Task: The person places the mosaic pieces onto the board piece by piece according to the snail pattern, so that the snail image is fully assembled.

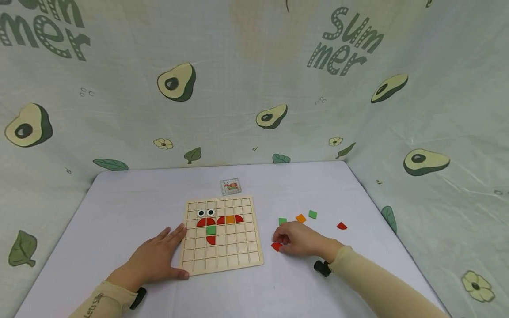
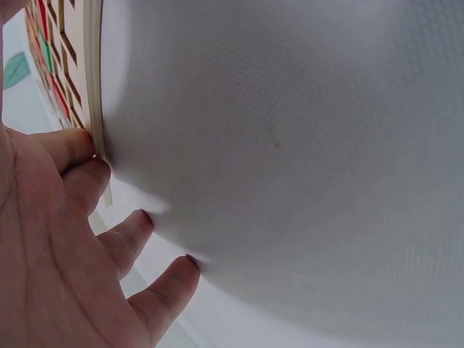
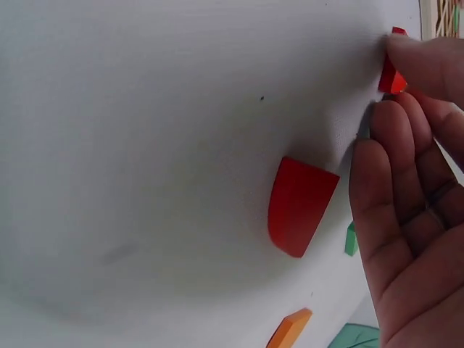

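My left hand point(image 1: 156, 259), fingers spread, contacts the grid board point(image 1: 238, 252) at its left edge; my right hand point(image 1: 301, 240) pinches a red piece point(image 1: 275, 247).

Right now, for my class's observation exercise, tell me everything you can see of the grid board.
The grid board is pale, flat and roughly square, apparently wooden, and divided into small square cells. It lies flat on the white table, turned slightly. Some cells hold two round eye pieces, five red rounded pieces, a green square and an orange square; many others are bare. The fingers of the left hand touch its left edge.
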The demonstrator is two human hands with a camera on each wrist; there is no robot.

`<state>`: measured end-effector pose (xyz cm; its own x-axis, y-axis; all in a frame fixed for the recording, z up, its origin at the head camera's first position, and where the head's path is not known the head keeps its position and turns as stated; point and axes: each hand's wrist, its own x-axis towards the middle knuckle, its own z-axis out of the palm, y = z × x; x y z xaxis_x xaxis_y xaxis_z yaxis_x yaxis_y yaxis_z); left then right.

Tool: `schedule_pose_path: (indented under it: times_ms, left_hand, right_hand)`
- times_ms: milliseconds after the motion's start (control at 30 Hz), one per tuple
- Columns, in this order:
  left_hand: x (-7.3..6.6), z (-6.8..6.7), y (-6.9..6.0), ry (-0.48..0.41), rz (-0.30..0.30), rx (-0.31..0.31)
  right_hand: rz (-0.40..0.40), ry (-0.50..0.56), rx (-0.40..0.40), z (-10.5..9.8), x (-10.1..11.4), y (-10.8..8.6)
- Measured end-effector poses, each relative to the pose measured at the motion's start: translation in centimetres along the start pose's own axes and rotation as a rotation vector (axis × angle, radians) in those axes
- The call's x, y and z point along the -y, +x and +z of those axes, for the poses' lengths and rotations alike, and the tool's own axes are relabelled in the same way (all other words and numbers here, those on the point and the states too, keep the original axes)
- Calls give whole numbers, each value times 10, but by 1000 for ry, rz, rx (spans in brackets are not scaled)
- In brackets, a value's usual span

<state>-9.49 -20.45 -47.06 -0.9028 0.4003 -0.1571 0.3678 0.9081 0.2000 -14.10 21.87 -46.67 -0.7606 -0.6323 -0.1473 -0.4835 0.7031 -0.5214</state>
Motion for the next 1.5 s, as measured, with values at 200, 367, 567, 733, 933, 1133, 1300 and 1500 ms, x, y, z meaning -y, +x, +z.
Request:
schedule_pose_path:
  times_ms: [200,367,567,733,933,1133,1300,1500]
  left_hand:
    - [1,2,1,3,-15,-2]
    - [1,3,1,5,-21,2]
    - [1,3,1,2,-22,7]
    - [1,3,1,3,-17,2]
    - [1,3,1,3,-20,3]
    - [3,3,1,6,-10,-1]
    - [4,4,1,0,-9,2]
    - [2,2,0,-8,-11,3]
  right_hand:
    - [-6,-63,-50,2,4,8]
    - [-20,-68,-71,4,7,14]
    - [-57,-72,-58,8,10,18]
    - [-21,-105,-83,9,10,18]
    - [-20,-78,-85,7,11,17]
    - [-6,-64,-104,8,12,19]
    - [-26,-89,-136,8,11,19]
    - [11,-88,-166,9,13,17]
